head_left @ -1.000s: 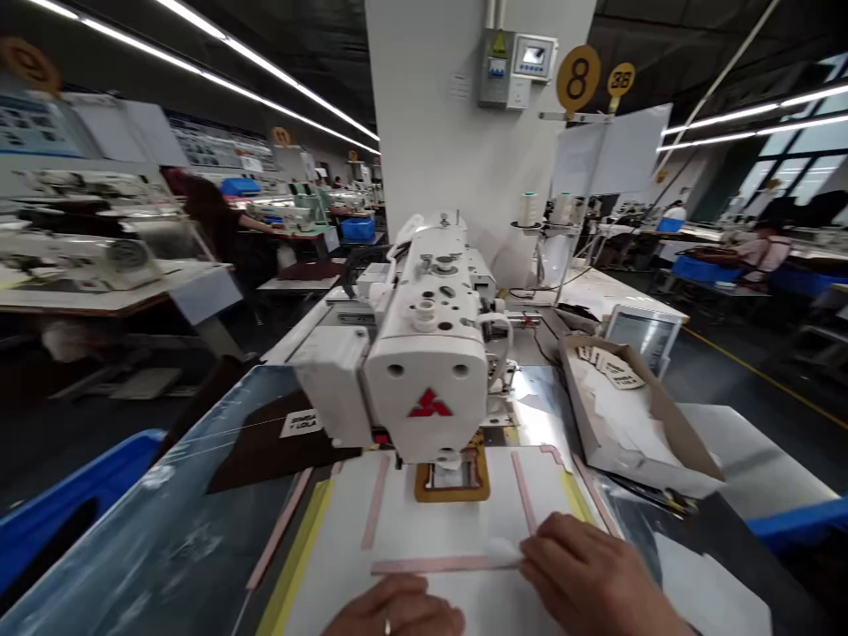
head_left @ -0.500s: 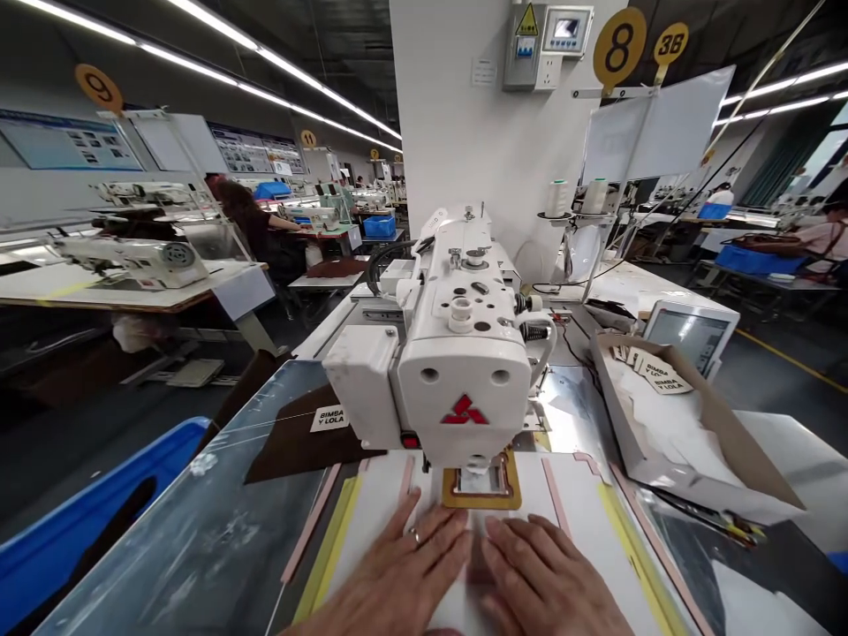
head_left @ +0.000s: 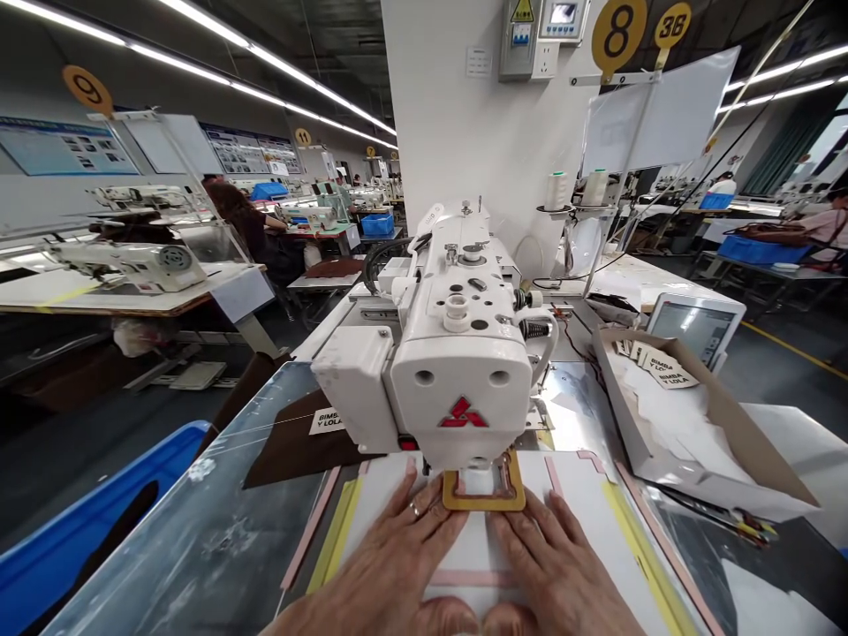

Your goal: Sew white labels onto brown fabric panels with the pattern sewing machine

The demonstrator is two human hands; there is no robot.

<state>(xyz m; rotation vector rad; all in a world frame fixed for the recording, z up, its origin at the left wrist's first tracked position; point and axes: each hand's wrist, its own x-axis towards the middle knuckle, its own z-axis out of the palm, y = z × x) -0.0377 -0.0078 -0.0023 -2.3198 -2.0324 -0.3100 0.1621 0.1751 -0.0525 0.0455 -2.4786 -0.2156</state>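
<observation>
My left hand and my right hand lie flat, fingers spread, on a white sheet under the head of a white sewing machine. Their fingertips reach the yellow-brown clamp frame below the needle. A pink tape strip runs between the two hands. A ring shows on my left hand. Neither hand holds anything.
An open cardboard box with white pieces and printed labels stands at the right, a small screen behind it. A dark brown piece with a label lies left of the machine. A blue bin sits at lower left. People work at other tables.
Both hands have slid forward from the near edge of the sheet to the clamp frame under the needle, and now lie flat and spread beside it.
</observation>
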